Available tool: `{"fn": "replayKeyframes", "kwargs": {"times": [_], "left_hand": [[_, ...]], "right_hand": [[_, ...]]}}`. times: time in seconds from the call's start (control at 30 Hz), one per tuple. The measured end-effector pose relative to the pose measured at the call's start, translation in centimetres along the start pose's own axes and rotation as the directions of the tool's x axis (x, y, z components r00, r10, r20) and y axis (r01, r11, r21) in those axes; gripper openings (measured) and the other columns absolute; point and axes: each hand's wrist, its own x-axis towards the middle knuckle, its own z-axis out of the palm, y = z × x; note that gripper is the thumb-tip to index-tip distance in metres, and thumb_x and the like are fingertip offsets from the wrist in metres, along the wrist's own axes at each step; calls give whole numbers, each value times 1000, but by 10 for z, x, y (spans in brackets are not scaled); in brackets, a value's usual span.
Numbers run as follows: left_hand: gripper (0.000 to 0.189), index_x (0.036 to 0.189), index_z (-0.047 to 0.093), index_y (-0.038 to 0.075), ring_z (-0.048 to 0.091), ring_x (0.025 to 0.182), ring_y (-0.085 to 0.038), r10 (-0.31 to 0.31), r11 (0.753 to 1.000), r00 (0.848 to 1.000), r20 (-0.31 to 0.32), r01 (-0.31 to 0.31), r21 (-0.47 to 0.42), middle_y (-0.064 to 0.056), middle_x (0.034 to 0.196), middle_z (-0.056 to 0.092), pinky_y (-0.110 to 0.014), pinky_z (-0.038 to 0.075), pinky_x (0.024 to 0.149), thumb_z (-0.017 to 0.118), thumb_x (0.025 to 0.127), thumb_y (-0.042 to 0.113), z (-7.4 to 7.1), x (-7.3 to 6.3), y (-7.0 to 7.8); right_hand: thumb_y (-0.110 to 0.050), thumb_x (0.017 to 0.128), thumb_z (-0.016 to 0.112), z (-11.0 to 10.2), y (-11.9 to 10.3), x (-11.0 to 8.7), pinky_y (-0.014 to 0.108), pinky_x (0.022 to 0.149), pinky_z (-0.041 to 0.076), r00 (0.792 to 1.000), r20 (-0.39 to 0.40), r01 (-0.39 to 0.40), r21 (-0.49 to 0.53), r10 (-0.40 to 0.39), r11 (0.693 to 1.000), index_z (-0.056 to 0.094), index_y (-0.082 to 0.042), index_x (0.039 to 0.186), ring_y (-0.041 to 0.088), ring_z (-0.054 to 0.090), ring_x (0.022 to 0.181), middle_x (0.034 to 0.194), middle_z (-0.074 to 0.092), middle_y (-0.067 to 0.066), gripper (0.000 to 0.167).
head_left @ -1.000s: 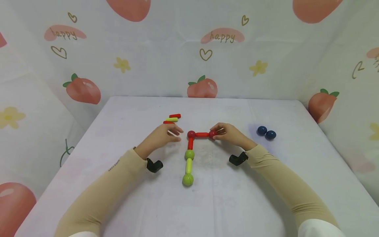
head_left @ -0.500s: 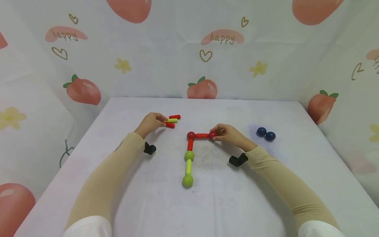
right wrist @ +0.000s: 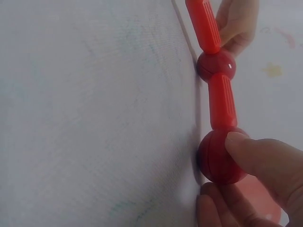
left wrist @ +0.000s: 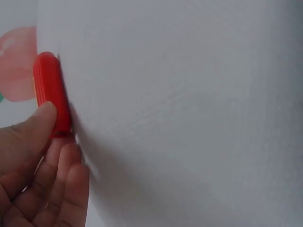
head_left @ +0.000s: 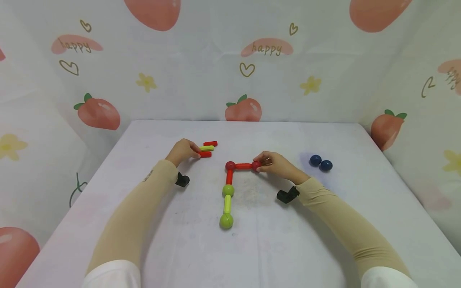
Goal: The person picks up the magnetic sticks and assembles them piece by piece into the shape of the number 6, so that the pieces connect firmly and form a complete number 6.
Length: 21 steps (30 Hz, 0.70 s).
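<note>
At the loose rods on the far left part of the table, my left hand [head_left: 183, 151] pinches the end of the nearest red rod [left wrist: 50, 85] between thumb and fingers. My right hand [head_left: 278, 165] holds a dark red ball [right wrist: 217, 158] by thumb and fingertips. That ball ends a bent chain: a red rod [head_left: 243, 166] runs left to another red ball [head_left: 230, 165], then a second red rod [head_left: 229, 177] comes toward me. Below it follow a green ball [head_left: 228, 190], a yellow-green rod [head_left: 227, 204] and a larger-looking green ball [head_left: 226, 221].
Beyond the held rod lie a yellow-green rod [head_left: 207, 148] and another red rod [head_left: 210, 143]. Two dark blue balls [head_left: 321, 163] sit side by side on the right of the white-covered table [head_left: 288, 240]. A printed fruit-pattern cloth [head_left: 201, 60] hangs behind.
My left hand has moved away from the chain's corner, up and left to the loose rods, and taken hold of the nearest red one. My right hand stays on its ball.
</note>
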Motion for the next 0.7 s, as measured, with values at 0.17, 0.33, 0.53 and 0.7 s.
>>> {"fn": "replayKeyframes", "kwargs": {"times": [0.17, 0.33, 0.53, 0.7], "left_hand": [[25, 108, 68, 8, 50, 96, -21, -35, 999, 999, 10, 35, 34, -11, 115, 59, -29, 43, 83, 68, 85, 18, -1, -4, 1], [27, 111, 66, 7, 57, 94, -22, -39, 999, 999, 32, 39, -26, -11, 110, 62, -31, 46, 87, 66, 87, 20, -1, -17, 11], [27, 111, 67, 11, 63, 96, -25, 110, 989, 994, 28, -107, -97, -10, 105, 66, -34, 50, 89, 65, 88, 24, 16, -51, 43], [19, 102, 71, 18, 64, 86, -20, 226, 973, 970, 84, -220, -73, -2, 92, 70, -27, 49, 74, 68, 85, 26, 47, -79, 68]], "right_hand": [[-11, 84, 67, 1, 1, 0, 43, 96, 48, 1000, -2, 6, -8, -6, 1000, 61, -9, 116, 31, 61, 107, 117, 62, 15, 32], [-10, 85, 67, 1, 2, 1, 43, 96, 47, 1000, -1, 9, -3, -9, 1000, 61, -9, 116, 31, 61, 108, 117, 62, 15, 32], [-12, 84, 67, 0, 3, 1, 44, 97, 47, 1000, -7, 7, 4, -7, 1000, 61, -9, 114, 30, 62, 107, 116, 64, 15, 30], [-13, 84, 68, 0, 3, 1, 43, 96, 47, 1000, -6, 2, 24, -2, 1000, 61, -9, 114, 30, 62, 106, 116, 64, 15, 31]]}}
